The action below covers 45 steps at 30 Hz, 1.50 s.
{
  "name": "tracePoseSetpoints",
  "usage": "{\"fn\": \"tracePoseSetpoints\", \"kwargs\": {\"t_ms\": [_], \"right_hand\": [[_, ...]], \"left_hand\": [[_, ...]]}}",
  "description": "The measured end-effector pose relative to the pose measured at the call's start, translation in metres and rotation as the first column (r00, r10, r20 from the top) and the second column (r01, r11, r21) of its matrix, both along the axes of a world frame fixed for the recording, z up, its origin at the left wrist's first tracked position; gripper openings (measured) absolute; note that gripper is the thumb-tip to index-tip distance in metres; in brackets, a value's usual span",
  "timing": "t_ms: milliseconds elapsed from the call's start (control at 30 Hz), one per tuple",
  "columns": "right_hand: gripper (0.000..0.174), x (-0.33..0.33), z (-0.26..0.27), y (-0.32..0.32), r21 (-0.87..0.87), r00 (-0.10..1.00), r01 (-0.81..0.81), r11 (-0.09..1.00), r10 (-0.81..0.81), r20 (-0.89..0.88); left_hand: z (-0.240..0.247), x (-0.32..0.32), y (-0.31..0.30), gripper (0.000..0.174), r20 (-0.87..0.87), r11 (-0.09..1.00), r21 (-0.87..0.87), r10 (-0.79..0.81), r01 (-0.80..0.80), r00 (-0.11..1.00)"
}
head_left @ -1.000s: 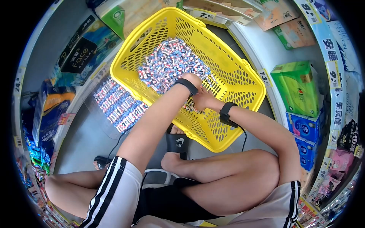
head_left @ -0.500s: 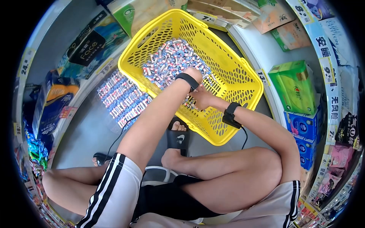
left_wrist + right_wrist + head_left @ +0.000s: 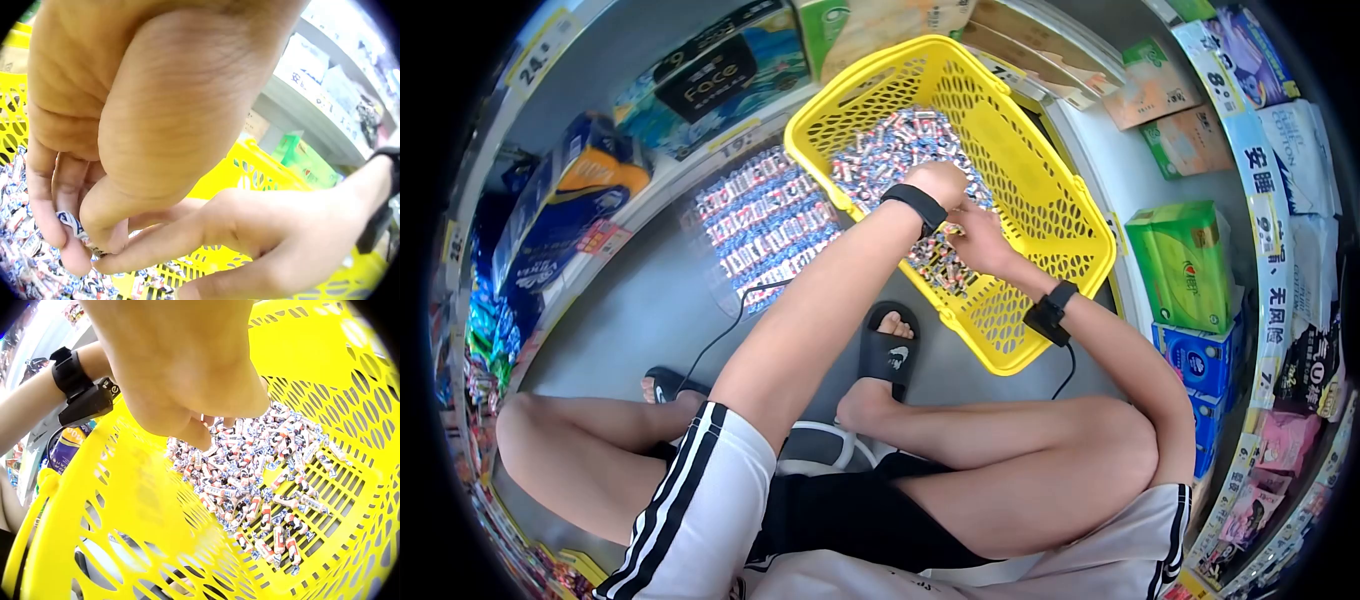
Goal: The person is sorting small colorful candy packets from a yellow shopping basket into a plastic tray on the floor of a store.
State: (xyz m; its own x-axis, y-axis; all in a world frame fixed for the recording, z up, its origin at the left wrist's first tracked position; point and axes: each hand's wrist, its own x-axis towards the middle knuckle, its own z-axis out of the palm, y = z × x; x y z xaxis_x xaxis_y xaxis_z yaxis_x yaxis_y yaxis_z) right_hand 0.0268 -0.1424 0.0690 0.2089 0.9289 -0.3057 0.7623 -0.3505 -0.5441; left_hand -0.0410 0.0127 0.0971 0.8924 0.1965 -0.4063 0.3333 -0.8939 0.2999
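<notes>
My left hand (image 3: 940, 184) is over the yellow basket (image 3: 134, 481), its thumb and fingertips pinching a small wrapped candy (image 3: 74, 226). Beside it my right hand (image 3: 983, 242) reaches in from the right. In the left wrist view its index finger (image 3: 153, 245) lies straight, with the tip right at the lower end of the candy. Below both hands, a pile of candies (image 3: 231, 469) in white, blue and red wrappers covers much of the basket floor. The right hand's fingertips are mostly hidden in the right wrist view.
Left of the basket, more candies (image 3: 765, 215) lie in neat rows on the floor, on clear plastic. Shelves with tissue packs (image 3: 1180, 260) and boxes (image 3: 1195, 355) stand close around. A sandalled foot (image 3: 890, 345) is near the basket's front side. Cables run from both wrist straps.
The head view has turned, so the basket and rows of candies appear further right. Both hands stay close together over the basket, and more candies show just below them.
</notes>
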Motion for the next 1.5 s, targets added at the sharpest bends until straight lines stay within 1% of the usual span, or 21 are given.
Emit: {"fn": "tracePoseSetpoints", "kwargs": {"t_ms": [33, 100, 133, 167, 233, 300, 333, 433, 467, 633, 700, 733, 867, 900, 967, 1100, 1133, 1167, 1367, 1467, 1500], "right_hand": [[0.057, -0.001, 0.002, 0.0, 0.003, 1.0, -0.014, 1.0, 0.014, -0.003], [0.049, 0.0, 0.004, 0.001, 0.142, 0.968, 0.1, 0.985, -0.063, -0.242], [0.035, 0.0, 0.002, 0.002, 0.225, 0.982, 0.111, 0.968, -0.071, -0.177], [0.035, -0.001, -0.001, 0.005, 0.228, 0.983, 0.105, 0.968, -0.066, -0.174], [0.025, -0.006, -0.001, 0.011, 0.183, 0.893, 0.289, 0.94, -0.195, -0.406], [0.03, -0.008, 0.005, 0.015, 0.223, 0.912, 0.269, 0.937, -0.173, -0.371], [0.031, -0.01, 0.009, 0.018, 0.204, 0.909, 0.249, 0.947, -0.155, -0.388], [0.029, -0.017, 0.023, 0.026, 0.201, 0.931, 0.196, 0.96, -0.118, -0.346], [0.027, -0.02, 0.028, 0.029, 0.199, 0.939, 0.197, 0.96, -0.126, -0.321], [0.02, -0.039, 0.052, 0.045, 0.289, 0.963, 0.184, 0.94, -0.112, -0.247], [0.017, -0.046, 0.061, 0.055, 0.375, 0.983, 0.113, 0.92, -0.049, -0.174], [0.016, -0.049, 0.066, 0.059, 0.397, 0.988, 0.096, 0.913, -0.038, -0.152], [0.01, -0.062, 0.087, 0.076, 0.513, 0.998, -0.058, 0.857, 0.05, 0.029], [0.008, -0.066, 0.093, 0.08, 0.547, 0.989, -0.139, 0.826, 0.086, 0.121], [0.007, -0.073, 0.098, 0.091, 0.561, 0.983, -0.181, 0.808, 0.128, 0.133], [0.007, -0.092, 0.105, 0.108, 0.578, 0.942, -0.333, 0.745, 0.239, 0.235], [0.007, -0.097, 0.104, 0.112, 0.583, 0.921, -0.387, 0.715, 0.262, 0.29], [0.008, -0.103, 0.102, 0.116, 0.584, 0.896, -0.439, 0.683, 0.282, 0.343], [0.013, -0.141, 0.102, 0.139, 0.495, 0.748, -0.658, 0.568, 0.419, 0.514], [0.008, -0.153, 0.092, 0.156, 0.367, 0.552, -0.827, 0.426, 0.485, 0.678], [0.008, -0.159, 0.092, 0.161, 0.364, 0.547, -0.83, 0.422, 0.493, 0.677]], "left_hand": [[0.009, -0.009, 0.003, 0.026, 0.034, 0.999, -0.039, 0.021, -0.02, 0.999], [0.024, -0.022, 0.009, 0.025, 0.073, 0.996, -0.075, 0.052, -0.046, 0.996], [0.03, -0.028, 0.012, 0.026, 0.055, 0.994, -0.092, 0.056, -0.051, 0.997], [0.035, -0.035, 0.015, 0.03, 0.038, 0.993, -0.109, 0.059, -0.055, 0.998], [0.03, -0.05, 0.021, 0.028, 0.126, 0.991, -0.122, 0.075, -0.059, 0.989], [0.031, -0.063, 0.023, 0.023, 0.244, 0.973, -0.195, 0.168, -0.121, 0.955], [0.035, -0.068, 0.022, 0.021, 0.229, 0.967, -0.19, 0.211, -0.169, 0.95], [0.05, -0.086, 0.025, 0.022, 0.201, 0.955, -0.245, 0.218, -0.166, 0.955], [0.03, -0.089, 0.029, 0.02, 0.294, 0.967, -0.222, 0.188, -0.124, 0.937], [0.043, -0.123, 0.035, 0.016, 0.416, 0.948, -0.225, 0.301, -0.224, 0.858], [0.049, -0.136, 0.041, 0.015, 0.429, 0.941, -0.277, 0.303, -0.196, 0.851], [0.052, -0.146, 0.037, 0.012, 0.515, 0.927, -0.307, 0.352, -0.216, 0.781], [0.066, -0.167, 0.046, 0.011, 0.643, 0.951, -0.244, 0.306, -0.19, 0.702], [0.068, -0.173, 0.048, 0.011, 0.644, 0.949, -0.246, 0.314, -0.199, 0.698], [0.072, -0.186, 0.05, 0.012, 0.678, 0.937, -0.262, 0.35, -0.232, 0.646], [0.072, -0.213, 0.059, 0.01, 0.669, 0.925, -0.272, 0.379, -0.264, 0.639], [0.068, -0.22, 0.06, 0.01, 0.732, 0.929, -0.25, 0.365, -0.271, 0.575], [0.063, -0.227, 0.062, 0.01, 0.732, 0.927, -0.252, 0.371, -0.279, 0.571], [0.039, -0.274, 0.075, 0.009, 0.573, 0.882, -0.361, 0.466, -0.303, 0.674], [0.022, -0.294, 0.081, 0.006, 0.567, 0.862, -0.398, 0.499, -0.313, 0.655], [0.019, -0.299, 0.082, 0.006, 0.581, 0.864, -0.403, 0.497, -0.303, 0.645]]}}
